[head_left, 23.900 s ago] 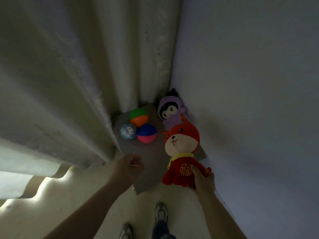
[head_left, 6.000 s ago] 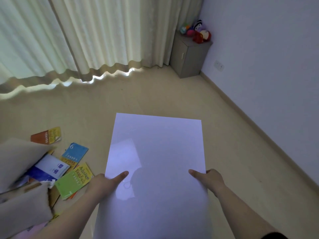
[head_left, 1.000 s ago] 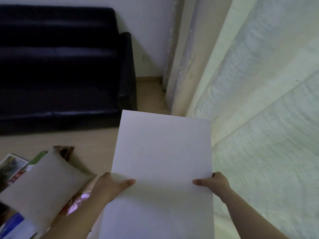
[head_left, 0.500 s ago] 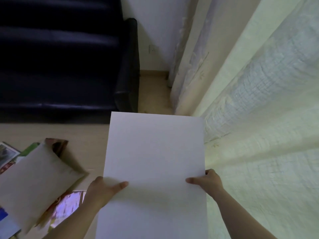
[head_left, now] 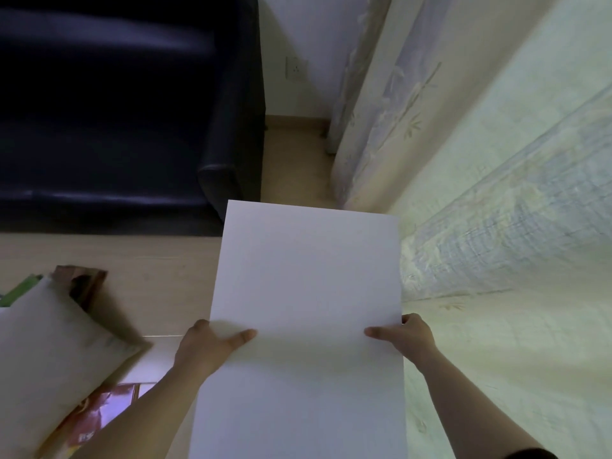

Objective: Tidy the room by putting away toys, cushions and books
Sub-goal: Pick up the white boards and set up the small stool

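Note:
I carry a large flat white board point(head_left: 304, 293) level in front of me. My left hand point(head_left: 208, 346) grips its left edge with the thumb lying on top. On the opposite edge my right hand point(head_left: 407, 336) holds it the same way. A beige cushion point(head_left: 43, 356) lies on the floor at the lower left, resting over several books; a reddish book point(head_left: 96, 412) shows under its near corner and a green one point(head_left: 20, 288) at its far corner.
A dark blue sofa point(head_left: 116, 111) fills the upper left, its armrest point(head_left: 231, 154) just beyond the board's far edge. Pale curtains point(head_left: 480, 193) hang along the right side. A strip of wooden floor point(head_left: 291, 160) runs between the sofa and the curtains to a white wall with a socket point(head_left: 294, 69).
The view has shifted closer to the sofa's armrest and the corner by the curtains. Both hands keep the same hold on the board. The cushion has slid further to the lower left of the view.

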{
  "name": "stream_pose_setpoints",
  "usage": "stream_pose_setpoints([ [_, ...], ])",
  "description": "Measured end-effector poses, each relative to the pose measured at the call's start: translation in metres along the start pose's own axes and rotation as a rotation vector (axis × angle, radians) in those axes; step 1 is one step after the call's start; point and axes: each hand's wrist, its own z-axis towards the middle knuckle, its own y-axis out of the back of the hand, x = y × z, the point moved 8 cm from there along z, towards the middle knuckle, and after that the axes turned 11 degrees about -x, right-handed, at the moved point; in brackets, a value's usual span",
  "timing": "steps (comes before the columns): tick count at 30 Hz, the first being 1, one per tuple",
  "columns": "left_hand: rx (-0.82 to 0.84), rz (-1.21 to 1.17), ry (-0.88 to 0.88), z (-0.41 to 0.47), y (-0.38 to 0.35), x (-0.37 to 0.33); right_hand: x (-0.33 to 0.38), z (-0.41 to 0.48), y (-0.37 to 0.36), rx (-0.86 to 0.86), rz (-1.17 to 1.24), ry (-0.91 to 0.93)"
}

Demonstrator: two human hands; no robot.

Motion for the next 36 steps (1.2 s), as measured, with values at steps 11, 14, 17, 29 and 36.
stream_pose_setpoints([
  [11,0.016,0.015,0.002,0.059,-0.049,-0.021,0.008,0.063,-0.033,0.027,0.014,0.023],
  [14,0.023,0.026,0.012,0.069,-0.06,-0.024,0.005,0.077,-0.041,0.03,0.023,0.027],
  [17,0.029,0.027,0.017,0.076,-0.07,-0.027,0.002,0.091,-0.047,0.035,0.023,0.014],
  [29,0.016,0.042,0.013,0.109,-0.083,-0.043,0.008,0.125,-0.058,-0.054,0.064,-0.013],
  [36,-0.001,0.071,0.008,0.106,-0.094,-0.048,-0.001,0.128,-0.049,-0.084,0.059,-0.026],
])
